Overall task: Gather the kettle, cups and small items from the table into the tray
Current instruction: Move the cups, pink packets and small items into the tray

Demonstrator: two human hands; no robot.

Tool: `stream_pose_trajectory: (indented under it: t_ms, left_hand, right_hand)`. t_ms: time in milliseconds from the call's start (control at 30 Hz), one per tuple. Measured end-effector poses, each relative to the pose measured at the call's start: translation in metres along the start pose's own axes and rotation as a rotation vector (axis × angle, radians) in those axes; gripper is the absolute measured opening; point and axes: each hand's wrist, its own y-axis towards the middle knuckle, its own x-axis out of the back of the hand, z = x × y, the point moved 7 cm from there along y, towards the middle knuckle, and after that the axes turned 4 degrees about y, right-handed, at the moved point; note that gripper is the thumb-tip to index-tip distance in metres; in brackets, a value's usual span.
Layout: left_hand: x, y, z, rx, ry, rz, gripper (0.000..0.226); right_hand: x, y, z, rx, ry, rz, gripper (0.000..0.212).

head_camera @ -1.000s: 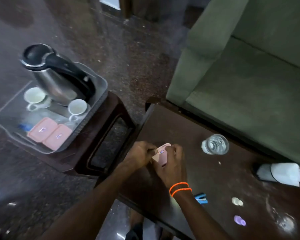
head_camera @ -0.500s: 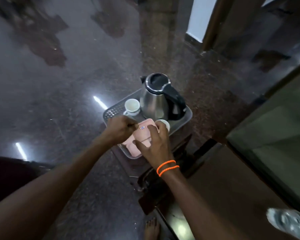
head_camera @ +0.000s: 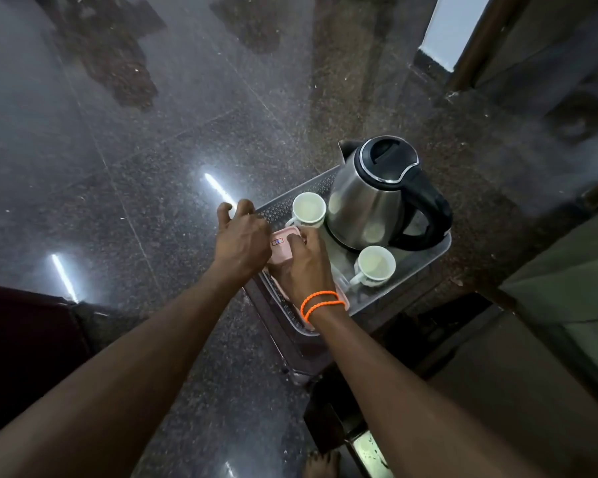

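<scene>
A clear plastic tray (head_camera: 425, 262) rests on a small dark wooden stand. In it stand a steel kettle (head_camera: 377, 198) with a black lid and handle, and two white cups (head_camera: 309, 209) (head_camera: 375, 265). My right hand (head_camera: 306, 262), with orange bands at the wrist, presses a small pink box (head_camera: 281, 243) down in the tray's near-left part. Other pink boxes under my hand are mostly hidden. My left hand (head_camera: 242, 232) hovers over the tray's left rim with fingers spread, off the box.
The dark wooden stand (head_camera: 325, 353) holds the tray above a polished granite floor (head_camera: 145, 139). A dark wooden table (head_camera: 497, 408) lies at the lower right, a green sofa edge (head_camera: 573, 281) at the right. A bare foot (head_camera: 320, 465) shows at the bottom.
Both hands carried the pink box from the table to the tray and lowered it. My left hand has let go and opened; the view turned toward the tray.
</scene>
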Motion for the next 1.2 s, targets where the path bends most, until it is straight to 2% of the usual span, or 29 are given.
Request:
stream_pose_trajectory:
  t_ms: [133,367,500,600,700,833,900,1033,1200]
  left_hand:
    - [-0.001,-0.001,-0.001,-0.012,0.091,-0.030,0.024]
    - [-0.002,-0.005,-0.001,0.051,-0.004,-0.038,0.022]
    - [0.013,-0.015,-0.011,0.094,-0.103,-0.204,0.019]
    - [0.032,-0.025,-0.040,0.042,-0.212,-0.377,0.021]
    - [0.042,-0.036,-0.090,-0.144,-0.325,-0.496,0.023]
    - [0.040,-0.054,-0.182,-0.368,-0.401,-0.548,0.021]
    - [0.035,-0.065,-0.233,-0.443,-0.461,-0.504,0.017]
    - [0.020,-0.105,-0.343,-0.595,-0.460,-0.361,0.025]
    - [-0.011,-0.170,-0.465,-0.719,-0.487,-0.173,0.025]
  right_hand:
    - [0.000,0.002,-0.005,-0.052,-0.133,0.003,0.050]
    - [0.017,-0.010,-0.012,-0.039,-0.059,0.038,0.066]
    - [0.031,-0.026,-0.021,-0.047,-0.023,0.050,0.071]
    - [0.049,-0.041,-0.025,-0.016,0.058,0.009,0.062]
    - [0.085,-0.066,-0.041,0.004,0.052,-0.174,0.042]
    - [0.138,-0.119,-0.093,-0.025,-0.007,-0.312,0.034]
    - [0.162,-0.153,-0.132,-0.086,-0.061,-0.342,0.031]
    - [0.209,-0.236,-0.217,-0.271,-0.166,-0.386,0.034]
    - [0.254,-0.360,-0.301,-0.486,-0.229,-0.474,0.031]
